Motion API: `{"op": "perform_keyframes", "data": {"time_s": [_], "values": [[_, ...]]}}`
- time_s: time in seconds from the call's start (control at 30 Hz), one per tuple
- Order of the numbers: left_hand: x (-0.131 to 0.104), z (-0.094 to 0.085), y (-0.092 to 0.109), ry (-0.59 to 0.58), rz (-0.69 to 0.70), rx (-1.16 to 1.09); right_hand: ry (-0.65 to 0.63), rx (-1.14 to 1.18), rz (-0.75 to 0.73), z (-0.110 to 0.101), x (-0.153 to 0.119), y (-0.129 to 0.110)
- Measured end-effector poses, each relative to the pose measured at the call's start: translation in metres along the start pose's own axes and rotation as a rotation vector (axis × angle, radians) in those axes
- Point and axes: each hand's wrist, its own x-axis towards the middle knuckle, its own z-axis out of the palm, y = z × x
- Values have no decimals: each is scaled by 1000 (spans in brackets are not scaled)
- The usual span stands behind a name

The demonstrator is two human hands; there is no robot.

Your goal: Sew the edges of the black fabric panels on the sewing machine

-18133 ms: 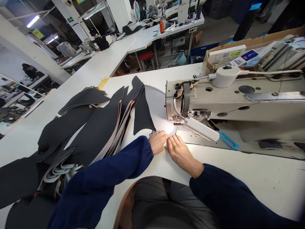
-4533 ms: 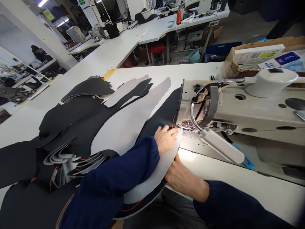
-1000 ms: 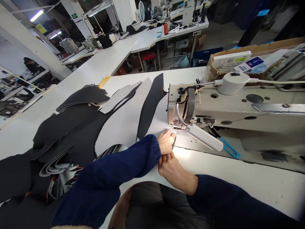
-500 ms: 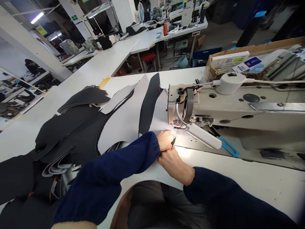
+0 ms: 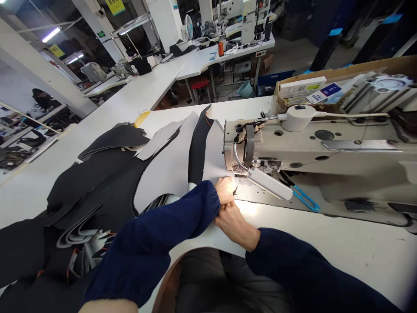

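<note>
Black fabric panels (image 5: 110,178) lie heaped on the left of the table (image 5: 325,239), some edges showing grey backing and orange lines. Behind them, a dark stack (image 5: 114,139) sits near a strip of yellow tape (image 5: 142,118). A broad grey panel (image 5: 166,174) rests partly over the heap. To its right runs a black strip (image 5: 197,152), orange-marked near its top, and beside that the pale grey workpiece (image 5: 214,150), which reaches the needle area of the sewing machine (image 5: 289,139). Left hand (image 5: 225,189): on the workpiece near the needle, fingers bunched; whether they pinch or only press cannot be told. Right hand (image 5: 235,221): just below, touching the left, fingers curled; what they hold is hidden. A lit lamp (image 5: 270,184) hangs at the machine head. Farther right, a blue-handled tool (image 5: 305,199) lies on the machine bed; behind the machine stands an open cardboard box (image 5: 276,99).
</note>
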Motion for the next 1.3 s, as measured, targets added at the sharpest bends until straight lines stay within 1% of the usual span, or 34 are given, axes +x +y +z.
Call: {"op": "perform_keyframes", "data": {"time_s": [0.07,0.17,0.27,0.33,0.47,0.6,0.73,0.83,0.9,0.97,1.07,1.13,1.2,1.3], "values": [[-1,1,-3,15,-11,1,17,12,-14,-2,3,-2],[-8,1,-10,33,5,6,38,-6,27,5,1,0],[-16,-2,-14,-6,41,30,60,-31,66,15,-4,3],[-18,-3,-11,-19,58,58,72,-37,76,18,-7,5],[-14,0,-1,-3,66,77,91,-28,88,20,-8,10],[-8,1,6,-19,6,29,119,-14,98,22,-9,17],[0,0,6,-4,-37,14,165,-27,124,28,-15,20],[2,0,4,10,-41,-4,235,-41,123,35,-21,20],[-4,2,0,35,-33,-11,290,-51,117,40,-23,21],[-15,6,-4,57,-27,4,332,-68,106,44,-24,21],[-34,11,-8,7,-25,62,355,-102,104,45,-23,22],[-41,15,-8,-35,-21,95,351,-119,118,44,-23,23],[-42,18,-4,-23,-21,115,343,-129,126,43,-23,25],[-38,20,3,33,-35,129,344,-150,143,43,-24,33]]}}
